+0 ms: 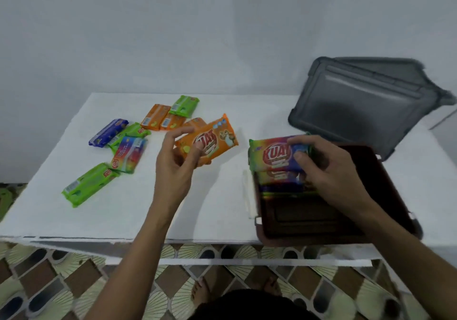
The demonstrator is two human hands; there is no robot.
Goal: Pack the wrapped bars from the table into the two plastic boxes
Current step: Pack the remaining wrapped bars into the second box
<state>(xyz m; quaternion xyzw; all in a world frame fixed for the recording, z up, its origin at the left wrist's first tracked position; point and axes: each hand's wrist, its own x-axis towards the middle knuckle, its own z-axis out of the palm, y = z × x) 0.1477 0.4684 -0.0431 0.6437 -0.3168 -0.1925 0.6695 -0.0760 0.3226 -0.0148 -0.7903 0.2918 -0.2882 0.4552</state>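
Left hand [176, 163] grasps an orange bar [210, 142] above the desk [222, 203]; right hand [326, 168] grasps a rainbow bar [274, 152] over the near box [395, 196].

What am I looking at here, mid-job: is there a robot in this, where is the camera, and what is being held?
No robot: these are a person's two bare hands, seen from one wide-angle camera worn on the head, looking down. The left hand holds an orange bar above the white table. The right hand grips a rainbow-coloured bar at the far end of the dark red box, where other bars already lie. Behind it sits a grey plastic piece; whether it is a lid or a second box, I cannot tell. Loose bars lie at the left, among them a blue bar and a green bar.
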